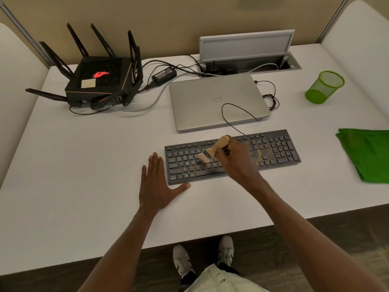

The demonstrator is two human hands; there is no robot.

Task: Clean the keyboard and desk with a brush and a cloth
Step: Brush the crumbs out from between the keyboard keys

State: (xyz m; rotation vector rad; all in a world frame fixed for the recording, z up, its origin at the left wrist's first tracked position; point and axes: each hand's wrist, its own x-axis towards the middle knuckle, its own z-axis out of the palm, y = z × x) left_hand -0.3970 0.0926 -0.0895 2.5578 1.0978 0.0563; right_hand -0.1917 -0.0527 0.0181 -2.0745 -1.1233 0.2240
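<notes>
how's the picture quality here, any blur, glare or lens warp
Head view: wide-angle warp bows the desk edges and partition; brush bristles are motion-blurred over the keyboard, so key legends there are unreadable; warm, even light, soft shadow beside the left hand; no hard glare on the laptop.

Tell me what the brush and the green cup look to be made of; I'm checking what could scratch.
Brush: handle looks like pale bare wood, a metal-looking band, soft pale bristles.
Green cup: seems wire mesh, painted bright green; the weave is see-through, with solid rim and base. Whether metal or plastic is uncertain.
</notes>
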